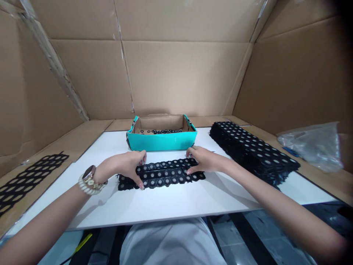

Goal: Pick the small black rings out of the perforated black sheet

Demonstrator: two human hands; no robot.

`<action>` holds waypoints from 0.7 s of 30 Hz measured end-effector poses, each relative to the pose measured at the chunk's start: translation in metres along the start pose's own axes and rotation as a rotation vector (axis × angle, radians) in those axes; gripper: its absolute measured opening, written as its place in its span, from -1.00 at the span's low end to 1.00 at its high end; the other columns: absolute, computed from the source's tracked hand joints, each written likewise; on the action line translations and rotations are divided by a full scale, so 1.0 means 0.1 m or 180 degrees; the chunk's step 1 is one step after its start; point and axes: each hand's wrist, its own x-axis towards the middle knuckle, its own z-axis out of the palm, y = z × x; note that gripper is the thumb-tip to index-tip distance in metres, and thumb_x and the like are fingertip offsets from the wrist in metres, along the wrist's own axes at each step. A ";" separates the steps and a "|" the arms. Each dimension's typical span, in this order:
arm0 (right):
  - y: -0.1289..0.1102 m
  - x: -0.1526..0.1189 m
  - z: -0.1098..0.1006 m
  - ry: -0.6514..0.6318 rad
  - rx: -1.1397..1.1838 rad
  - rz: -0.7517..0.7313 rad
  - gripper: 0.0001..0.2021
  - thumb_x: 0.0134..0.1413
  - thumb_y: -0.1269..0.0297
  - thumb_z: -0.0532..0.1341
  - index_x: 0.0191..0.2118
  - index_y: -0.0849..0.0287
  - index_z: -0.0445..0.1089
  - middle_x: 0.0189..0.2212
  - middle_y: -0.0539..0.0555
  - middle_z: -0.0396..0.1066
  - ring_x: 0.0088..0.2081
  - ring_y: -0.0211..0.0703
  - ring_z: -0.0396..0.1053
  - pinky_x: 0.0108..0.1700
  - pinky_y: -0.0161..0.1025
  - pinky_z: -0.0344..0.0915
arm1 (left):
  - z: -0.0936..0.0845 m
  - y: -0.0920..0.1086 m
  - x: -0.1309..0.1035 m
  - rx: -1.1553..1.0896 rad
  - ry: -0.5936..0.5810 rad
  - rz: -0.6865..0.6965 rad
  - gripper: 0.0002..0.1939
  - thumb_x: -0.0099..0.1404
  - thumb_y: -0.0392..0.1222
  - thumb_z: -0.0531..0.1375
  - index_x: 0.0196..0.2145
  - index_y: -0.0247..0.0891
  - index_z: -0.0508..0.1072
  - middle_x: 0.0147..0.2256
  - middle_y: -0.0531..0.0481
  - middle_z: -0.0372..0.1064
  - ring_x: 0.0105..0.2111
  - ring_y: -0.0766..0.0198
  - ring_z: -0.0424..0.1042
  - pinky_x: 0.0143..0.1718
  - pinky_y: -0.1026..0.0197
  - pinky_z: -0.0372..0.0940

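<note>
A black sheet of joined rings (pixel 165 176), with round pale centres, lies on the white tabletop in front of me. My left hand (pixel 131 166) grips its left end, thumb on the near part and fingers curled at the far edge. At the right end, my right hand (pixel 202 160) holds the sheet, its thumb pressed on top and its fingers at the far edge. The sheet looks folded or creased lengthwise. Just beyond the hands stands an open turquoise cardboard box (pixel 162 141) with loose black rings (pixel 168 131) inside.
A thick stack of similar black sheets (pixel 248 143) lies on the right. Beyond it is a clear plastic bag (pixel 314 145). On the left, a black lattice with open holes (pixel 24 180) rests on cardboard. Cardboard walls (pixel 182 77) enclose the white table (pixel 171 206).
</note>
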 end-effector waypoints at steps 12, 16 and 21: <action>-0.01 -0.11 -0.13 0.0468 -0.0058 -0.0260 -0.69 0.02 0.07 0.29 -0.26 0.20 0.31 -0.34 0.08 0.38 -0.32 -0.13 0.34 -0.35 -0.29 0.16 | -0.09 0.00 0.00 -0.0044 -0.0012 0.0467 -0.26 -0.15 0.27 0.34 -0.09 -0.24 0.36 -0.11 -0.07 0.34 -0.14 0.08 0.32 -0.20 0.24 0.20; 0.06 -0.20 -0.23 0.0699 -0.0955 0.0278 -0.80 0.11 0.21 0.25 -0.18 0.17 0.36 -0.34 0.10 0.39 -0.34 -0.07 0.38 -0.43 -0.28 0.11 | -0.11 -0.11 0.07 -0.0608 -0.0118 0.0617 -0.56 0.17 0.22 0.15 -0.31 -0.27 0.41 -0.37 0.02 0.35 -0.38 0.24 0.29 -0.38 0.29 0.13; 0.12 -0.24 -0.20 0.0825 -0.1633 0.0283 -0.88 0.03 0.33 0.30 -0.28 0.24 0.44 -0.33 0.18 0.39 -0.26 0.05 0.40 -0.37 -0.19 0.23 | -0.01 -0.21 0.20 -0.1087 0.0263 0.0714 -0.57 0.25 0.17 0.08 -0.35 -0.30 0.44 -0.45 0.03 0.31 -0.45 0.31 0.23 -0.42 0.31 0.10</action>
